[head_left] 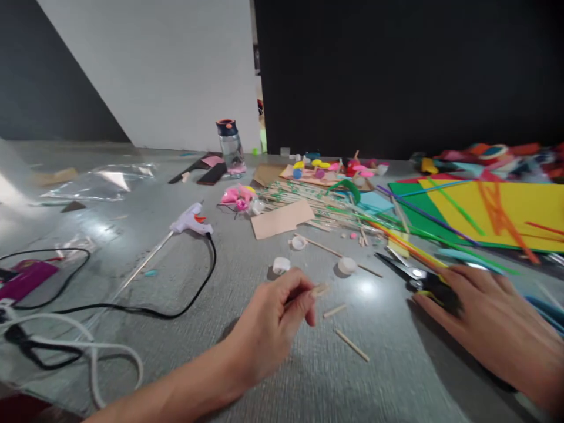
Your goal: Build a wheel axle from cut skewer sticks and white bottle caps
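My left hand [279, 323] is closed in a pinch, with a short piece of wooden stick [321, 289] poking out between thumb and fingers. Two more cut stick pieces, one [335, 311] near the fingertips and a longer one [352, 345] below it, lie on the table. On the right, my right hand [489, 323] is palm down over the dark handles of a pair of scissors [414, 272], thumb and fingers apart around them. The scissors' blades point left, slightly spread. White bottle caps [347, 266] lie beyond my left hand.
A glue gun [189, 220] with a black cord lies at left. Behind are a bundle of wooden sticks [282, 197], a beige card piece [282, 218] and a water bottle [231, 150]. Coloured sheets [520, 205] and pipe cleaners cover the right side. A white cable [92, 346] loops at lower left.
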Action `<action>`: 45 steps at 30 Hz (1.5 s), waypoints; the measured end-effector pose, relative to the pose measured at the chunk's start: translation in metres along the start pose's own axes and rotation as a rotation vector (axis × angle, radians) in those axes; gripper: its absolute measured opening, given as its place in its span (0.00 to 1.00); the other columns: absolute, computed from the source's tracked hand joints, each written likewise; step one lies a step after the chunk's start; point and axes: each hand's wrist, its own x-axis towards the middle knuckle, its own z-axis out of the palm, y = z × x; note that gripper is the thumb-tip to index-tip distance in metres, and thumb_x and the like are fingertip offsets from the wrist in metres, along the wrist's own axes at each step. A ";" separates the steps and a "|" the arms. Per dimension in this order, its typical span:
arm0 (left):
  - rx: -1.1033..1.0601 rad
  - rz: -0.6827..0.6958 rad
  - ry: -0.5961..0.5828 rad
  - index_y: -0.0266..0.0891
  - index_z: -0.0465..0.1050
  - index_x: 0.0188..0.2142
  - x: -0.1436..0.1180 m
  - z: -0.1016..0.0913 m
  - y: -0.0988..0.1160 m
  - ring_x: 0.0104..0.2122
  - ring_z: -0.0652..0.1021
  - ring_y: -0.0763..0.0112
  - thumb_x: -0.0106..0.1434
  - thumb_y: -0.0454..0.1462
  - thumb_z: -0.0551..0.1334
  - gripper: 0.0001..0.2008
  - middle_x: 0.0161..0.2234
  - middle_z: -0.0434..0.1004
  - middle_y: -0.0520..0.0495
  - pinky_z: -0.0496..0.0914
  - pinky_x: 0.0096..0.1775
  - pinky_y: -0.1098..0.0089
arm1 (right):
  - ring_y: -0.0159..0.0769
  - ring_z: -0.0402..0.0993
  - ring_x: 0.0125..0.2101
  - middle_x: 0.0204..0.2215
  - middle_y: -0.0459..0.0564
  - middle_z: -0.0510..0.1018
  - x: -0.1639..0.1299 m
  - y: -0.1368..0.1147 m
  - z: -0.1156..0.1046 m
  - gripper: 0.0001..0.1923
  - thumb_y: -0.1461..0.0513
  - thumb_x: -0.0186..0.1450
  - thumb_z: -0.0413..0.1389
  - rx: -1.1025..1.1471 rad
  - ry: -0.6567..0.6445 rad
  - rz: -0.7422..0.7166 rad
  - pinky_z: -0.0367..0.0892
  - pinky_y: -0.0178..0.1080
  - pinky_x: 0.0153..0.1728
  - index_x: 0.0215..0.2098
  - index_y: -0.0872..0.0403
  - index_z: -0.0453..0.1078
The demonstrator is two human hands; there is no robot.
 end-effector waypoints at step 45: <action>-0.639 -0.361 -0.257 0.41 0.60 0.33 -0.001 0.017 -0.001 0.16 0.50 0.83 0.67 0.47 0.62 0.15 0.18 0.51 0.64 0.47 0.16 0.80 | 0.28 0.71 0.33 0.35 0.42 0.74 0.011 -0.115 -0.014 0.08 0.69 0.72 0.51 0.743 -0.060 -0.348 0.65 0.32 0.35 0.44 0.50 0.64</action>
